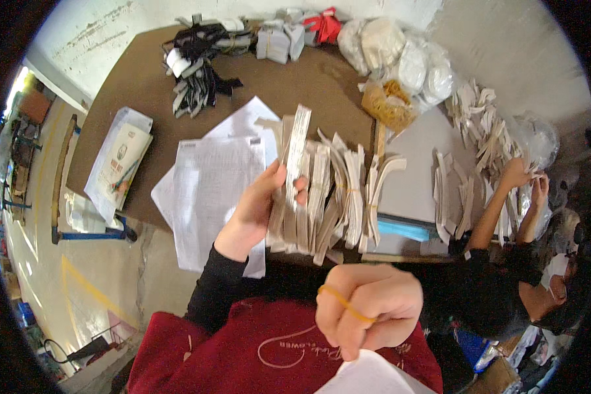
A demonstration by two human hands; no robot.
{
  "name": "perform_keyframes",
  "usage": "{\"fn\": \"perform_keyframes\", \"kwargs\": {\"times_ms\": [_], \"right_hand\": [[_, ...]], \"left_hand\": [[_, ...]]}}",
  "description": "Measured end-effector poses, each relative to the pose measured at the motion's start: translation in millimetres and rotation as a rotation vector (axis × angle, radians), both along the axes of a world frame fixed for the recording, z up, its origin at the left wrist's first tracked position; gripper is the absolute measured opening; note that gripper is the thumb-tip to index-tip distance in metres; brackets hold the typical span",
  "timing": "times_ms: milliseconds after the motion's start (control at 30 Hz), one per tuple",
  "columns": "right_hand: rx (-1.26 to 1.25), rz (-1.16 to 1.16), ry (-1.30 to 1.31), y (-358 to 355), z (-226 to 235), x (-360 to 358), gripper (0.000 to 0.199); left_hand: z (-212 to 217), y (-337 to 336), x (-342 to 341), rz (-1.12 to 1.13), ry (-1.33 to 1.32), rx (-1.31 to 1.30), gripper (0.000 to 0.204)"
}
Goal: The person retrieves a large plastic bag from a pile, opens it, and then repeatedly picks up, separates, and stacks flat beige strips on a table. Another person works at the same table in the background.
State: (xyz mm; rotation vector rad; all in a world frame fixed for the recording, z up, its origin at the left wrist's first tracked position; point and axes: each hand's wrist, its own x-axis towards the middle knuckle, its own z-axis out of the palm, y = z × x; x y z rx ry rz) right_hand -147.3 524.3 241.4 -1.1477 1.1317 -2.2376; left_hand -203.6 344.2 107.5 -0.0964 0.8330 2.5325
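Now my left hand [256,210] clamps a strip bundle [295,164] above the tabletop [295,85], the right hand [368,308] pinches a rubber band [345,303], which I fear may snap away.

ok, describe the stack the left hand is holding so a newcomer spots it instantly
Start at the brown table and go to its near edge, right of the white printed sheets. The left hand lifts one stack of pale strips upright, standing taller than the bundles lying beside it.

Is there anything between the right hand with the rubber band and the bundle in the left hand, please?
Nothing visible does. The right hand, with the rubber band over its fingers, is below the bundle in the left hand, with open air between them.
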Motion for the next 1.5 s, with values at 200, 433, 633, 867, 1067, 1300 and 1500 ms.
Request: {"fn": "perform_keyframes", "kwargs": {"times_ms": [200,433,633,867,1067,1300,1500], "right_hand": [[0.392,-0.859,0.182,9.7,-48.3,-31.4,0.013],[0.688,-0.879,-0.185,2.2,-90.2,-56.7,0.014],[0.767,-1.022,-0.096,0.7,-106.1,-56.9,0.008],[0.800,-1.061,0.028,-9.4,-105.8,-50.8,0.013],[0.319,-1.104,-0.184,8.1,-121.6,-52.9,0.024],[0.214,-0.822,-0.301,11.2,-137.6,-52.2,0.061],[0.250,-0.578,-0.508,-5.0,-117.2,-44.3,0.080]], "left_hand": [[14.0,6.3,10.3,-0.001,-0.016,-0.041,0.044],[12.0,30.2,19.5,-0.061,0.065,-0.101,0.035],[-3.1,35.9,23.6,0.001,0.111,-0.291,0.052],[-6.1,37.0,18.7,-0.035,0.193,-0.349,0.045],[1.2,24.3,14.1,-0.005,0.123,-0.282,0.039],[13.9,26.2,18.5,0.031,0.104,-0.194,0.031],[7.3,22.8,18.1,-0.172,0.439,-0.696,0.025]]}}
